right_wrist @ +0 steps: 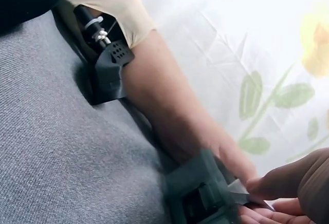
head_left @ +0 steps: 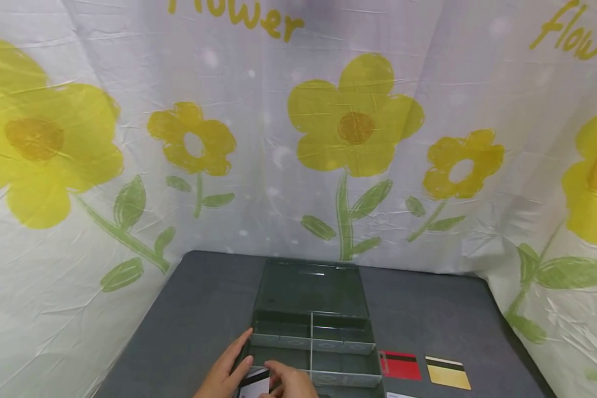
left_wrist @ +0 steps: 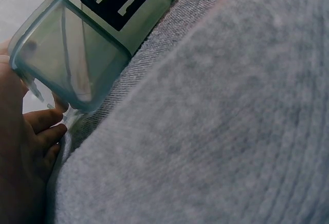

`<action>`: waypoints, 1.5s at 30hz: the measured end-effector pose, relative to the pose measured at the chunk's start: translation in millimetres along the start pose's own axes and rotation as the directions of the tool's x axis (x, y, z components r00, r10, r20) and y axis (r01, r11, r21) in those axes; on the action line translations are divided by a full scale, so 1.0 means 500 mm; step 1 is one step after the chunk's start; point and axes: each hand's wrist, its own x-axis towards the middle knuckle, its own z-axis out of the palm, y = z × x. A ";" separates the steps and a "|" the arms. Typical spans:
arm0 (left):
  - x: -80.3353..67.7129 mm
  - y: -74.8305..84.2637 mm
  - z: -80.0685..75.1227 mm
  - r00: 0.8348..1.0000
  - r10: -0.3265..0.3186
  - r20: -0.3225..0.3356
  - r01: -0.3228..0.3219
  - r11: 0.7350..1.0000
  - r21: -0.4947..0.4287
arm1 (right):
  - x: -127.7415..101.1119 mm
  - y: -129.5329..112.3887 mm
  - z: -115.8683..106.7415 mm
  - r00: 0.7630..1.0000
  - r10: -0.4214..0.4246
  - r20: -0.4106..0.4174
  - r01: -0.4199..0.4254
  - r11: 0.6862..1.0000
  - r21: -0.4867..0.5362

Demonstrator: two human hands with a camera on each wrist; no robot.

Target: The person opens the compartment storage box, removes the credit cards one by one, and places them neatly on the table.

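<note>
A translucent grey-green compartment box (head_left: 345,379) stands on the table with its lid (head_left: 308,290) open and lying back. My left hand (head_left: 234,359) lies along the box's left wall with its fingers straight. In the left wrist view its fingers (left_wrist: 43,126) touch the box's corner (left_wrist: 61,59). My right hand (head_left: 283,378) pinches a white card with a black stripe (head_left: 255,385) over the front left compartment. The right wrist view shows the card (right_wrist: 247,196) between the right fingertips (right_wrist: 267,185), at the box's edge (right_wrist: 203,183).
On the grey table (head_left: 189,309), a red card (head_left: 399,365) and a yellow card (head_left: 448,373), both black-striped, lie right of the box. A white card's edge (head_left: 403,394) shows below them. A white cloth with yellow flowers (head_left: 353,121) walls in the back and sides.
</note>
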 end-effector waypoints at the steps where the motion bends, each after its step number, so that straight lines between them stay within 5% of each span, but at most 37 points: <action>1: 0.000 0.000 0.000 1.000 -0.006 0.001 0.006 1.000 0.000 | -0.001 -0.001 -0.002 1.000 0.000 -0.004 0.000 1.000 0.005; 11: 0.001 -0.001 -0.001 1.000 -0.025 0.019 0.025 1.000 -0.018 | -0.026 -0.001 -0.016 0.996 0.048 -0.075 -0.042 0.996 0.084; 20: 0.005 -0.001 0.004 0.999 -0.011 -0.035 0.013 0.998 0.067 | -0.026 0.013 -0.044 0.993 0.017 -0.115 -0.001 0.991 0.135; 30: 0.001 0.002 0.006 0.998 -0.017 -0.057 0.020 0.998 0.052 | -0.063 0.008 -0.086 0.988 0.110 -0.105 -0.076 0.954 0.289; 38: 0.004 -0.001 0.008 0.995 0.062 -0.080 -0.051 0.989 0.136 | -0.059 0.027 -0.132 0.993 -0.062 -0.099 0.084 0.969 0.233; 45: 0.003 0.005 0.006 0.997 0.042 -0.063 -0.034 0.992 0.122 | -0.081 0.029 -0.165 0.989 -0.066 -0.129 0.098 0.961 0.259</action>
